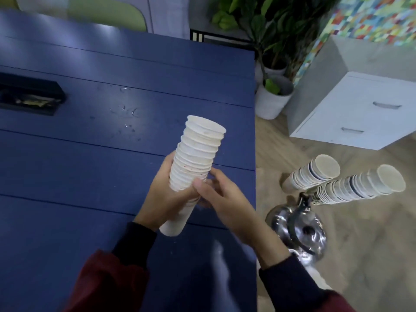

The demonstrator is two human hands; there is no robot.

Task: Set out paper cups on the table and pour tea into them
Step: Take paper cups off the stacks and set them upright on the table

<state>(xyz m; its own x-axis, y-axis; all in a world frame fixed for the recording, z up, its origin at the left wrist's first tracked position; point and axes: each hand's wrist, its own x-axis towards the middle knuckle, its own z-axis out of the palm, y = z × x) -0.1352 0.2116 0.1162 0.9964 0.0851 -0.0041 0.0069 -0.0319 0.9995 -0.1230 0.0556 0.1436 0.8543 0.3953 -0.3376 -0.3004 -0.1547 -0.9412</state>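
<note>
A tall stack of white paper cups (195, 154) is held tilted above the blue table (90, 154), its open mouth pointing up and away. My left hand (164, 197) grips the lower part of the stack from the left. My right hand (220, 199) holds the same stack from the right, thumb on its side near the middle. The bottom cup sticks out below my left hand. A shiny metal kettle (299, 230) with a black handle stands on the floor to the right of the table.
Two more stacks of paper cups (315, 174) (360, 185) stand on the floor just beyond the kettle. A black tray (33, 95) lies at the table's left. A white drawer cabinet (360, 109) and potted plants (272, 95) stand to the right.
</note>
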